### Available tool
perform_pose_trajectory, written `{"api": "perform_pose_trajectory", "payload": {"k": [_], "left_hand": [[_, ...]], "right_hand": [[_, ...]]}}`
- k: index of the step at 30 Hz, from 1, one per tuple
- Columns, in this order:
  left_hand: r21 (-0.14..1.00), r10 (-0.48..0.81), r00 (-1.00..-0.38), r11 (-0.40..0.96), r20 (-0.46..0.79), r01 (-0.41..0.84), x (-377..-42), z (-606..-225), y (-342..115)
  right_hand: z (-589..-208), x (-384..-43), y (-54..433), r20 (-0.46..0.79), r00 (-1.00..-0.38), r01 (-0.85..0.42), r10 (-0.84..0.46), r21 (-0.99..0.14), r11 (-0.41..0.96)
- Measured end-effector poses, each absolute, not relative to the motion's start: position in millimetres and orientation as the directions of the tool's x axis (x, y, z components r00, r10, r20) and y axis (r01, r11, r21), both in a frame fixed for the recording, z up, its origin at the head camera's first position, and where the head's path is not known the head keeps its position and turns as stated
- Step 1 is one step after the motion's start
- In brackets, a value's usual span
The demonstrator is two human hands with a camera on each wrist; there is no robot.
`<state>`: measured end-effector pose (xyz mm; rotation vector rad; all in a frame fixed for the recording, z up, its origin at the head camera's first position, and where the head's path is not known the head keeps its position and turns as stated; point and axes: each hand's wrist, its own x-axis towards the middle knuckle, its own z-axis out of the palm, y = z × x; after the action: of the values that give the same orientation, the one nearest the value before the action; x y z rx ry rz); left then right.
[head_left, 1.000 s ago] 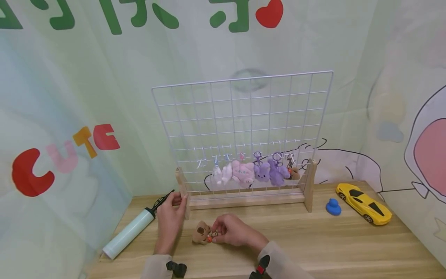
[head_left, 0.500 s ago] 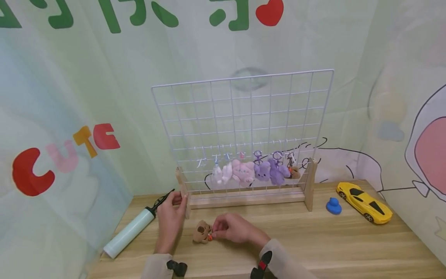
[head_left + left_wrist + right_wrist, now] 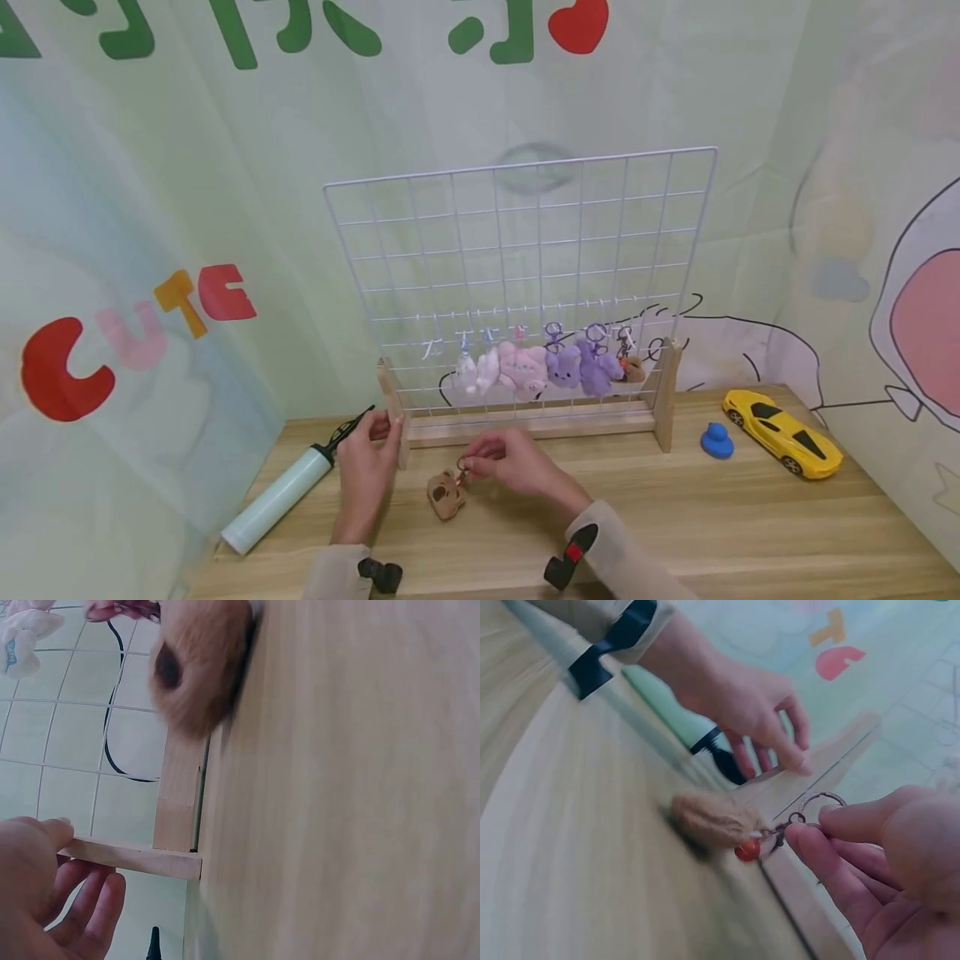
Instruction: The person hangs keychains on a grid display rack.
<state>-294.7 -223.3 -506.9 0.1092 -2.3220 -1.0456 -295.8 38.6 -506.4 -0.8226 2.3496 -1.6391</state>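
My right hand (image 3: 517,462) pinches the metal ring (image 3: 821,801) of a brown plush bear keychain (image 3: 446,495) between thumb and finger. The bear dangles below the ring, close over the table, with an orange-red bead (image 3: 747,850) by its chain. My left hand (image 3: 369,454) grips the left wooden upright (image 3: 139,857) of the stand, thumb on one side and fingers on the other. On the white wire grid (image 3: 525,250) hang a pink plush charm (image 3: 522,369), white plush charms, purple plush charms (image 3: 596,368) and another brown one (image 3: 633,369).
A pale-blue hand pump (image 3: 277,500) with a black end lies left of my left hand. At the right of the wooden table (image 3: 675,525) are a blue rubber duck (image 3: 717,441) and a yellow toy car (image 3: 782,433). A printed curtain (image 3: 187,167) stands behind the rack.
My right hand has moved up toward the rack, drawing the bear keychain along by its ring, so the bear has shifted slightly right and turned. My left hand has stayed on the upright.
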Motion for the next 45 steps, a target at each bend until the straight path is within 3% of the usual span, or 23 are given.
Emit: {"api": "perform_pose_trajectory", "payload": {"k": [9, 19, 28, 34, 45], "left_hand": [[0.71, -0.302, -0.835, 0.69, 0.46, 0.142, -294.6, -505.5, -223.3], [0.719, -0.306, -0.844, 0.684, 0.44, 0.127, -295.7, -505.8, -222.0], [0.719, -0.303, -0.842, 0.682, 0.446, 0.135, -294.8, -506.1, -223.2], [0.715, -0.3, -0.841, 0.685, 0.451, 0.139, -294.9, -507.2, -224.3], [0.713, -0.296, -0.836, 0.685, 0.462, 0.151, -295.2, -506.7, -223.8]], "right_hand": [[-484.3, -293.0, 40.9, 0.243, -0.85, -0.407, -0.467, -0.867, 0.289], [-462.9, -285.2, 39.8, 0.266, -0.897, -0.372, -0.353, -0.887, 0.275], [-443.0, -277.6, 31.7, 0.397, -0.897, -0.441, -0.196, -0.841, 0.314], [-431.3, -276.8, 23.0, 0.445, -0.882, -0.471, -0.156, -0.841, 0.267], [-405.8, -274.1, 9.9, 0.458, -0.877, -0.468, -0.142, -0.883, 0.041]]}}
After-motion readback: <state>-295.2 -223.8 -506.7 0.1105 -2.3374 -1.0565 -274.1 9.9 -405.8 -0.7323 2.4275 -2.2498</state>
